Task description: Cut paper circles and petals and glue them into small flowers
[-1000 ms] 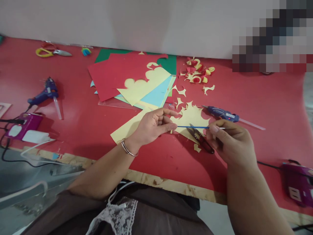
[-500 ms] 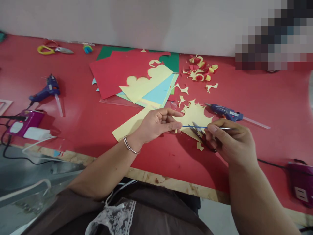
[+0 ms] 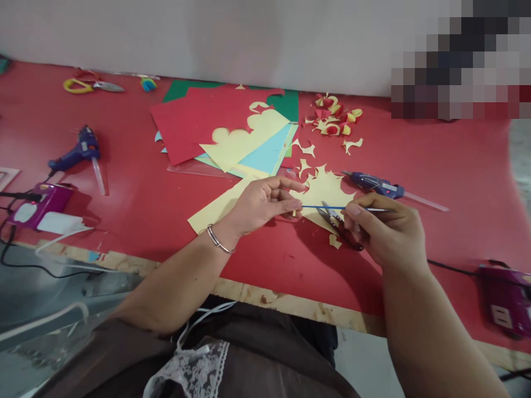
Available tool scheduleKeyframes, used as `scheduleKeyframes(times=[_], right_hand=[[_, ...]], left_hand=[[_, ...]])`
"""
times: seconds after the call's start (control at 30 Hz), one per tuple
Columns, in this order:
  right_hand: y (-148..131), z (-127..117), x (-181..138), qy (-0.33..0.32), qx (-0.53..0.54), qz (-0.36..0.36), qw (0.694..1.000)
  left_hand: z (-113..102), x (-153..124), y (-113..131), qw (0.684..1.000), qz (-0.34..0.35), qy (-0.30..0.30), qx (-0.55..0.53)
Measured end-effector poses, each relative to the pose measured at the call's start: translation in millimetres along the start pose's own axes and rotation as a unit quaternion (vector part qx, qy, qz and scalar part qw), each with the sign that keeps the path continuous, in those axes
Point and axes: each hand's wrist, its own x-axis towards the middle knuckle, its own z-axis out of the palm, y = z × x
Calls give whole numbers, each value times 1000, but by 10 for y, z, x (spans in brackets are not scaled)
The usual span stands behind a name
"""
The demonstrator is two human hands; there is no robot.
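Note:
My right hand (image 3: 388,235) pinches a thin blue stick (image 3: 323,207) with a silvery end that sticks out behind the fingers. The stick lies level and reaches across to my left hand (image 3: 265,204). Thumb and fingers of that hand are closed round the stick's tip, where a small piece of yellow paper (image 3: 295,213) peeks out. Partly under my right hand, dark-handled scissors (image 3: 331,214) rest with parted blades on a cut-up yellow sheet (image 3: 329,185). A plain yellow sheet (image 3: 207,215) lies beneath my left wrist.
Red, yellow, blue and green paper (image 3: 182,127) is stacked at the back. Curled red and yellow pieces (image 3: 334,116) lie to its right. Glue guns stand left (image 3: 81,149) and right (image 3: 375,184). Yellow-handled scissors (image 3: 78,85) and purple power strips (image 3: 43,204) are on the red table (image 3: 136,215).
The whole view has shifted slightly, so things sit a little further left. Both hands keep nearly the same pose, with the blue stick still between them.

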Motion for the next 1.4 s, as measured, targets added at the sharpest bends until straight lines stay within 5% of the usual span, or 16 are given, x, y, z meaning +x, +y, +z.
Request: scheduleKeyframes(times=[1.4], right_hand=[[14,-36,-28,-38,-37,-19,998]], left_hand=[[-86,8,-45,997,62,-36,38]])
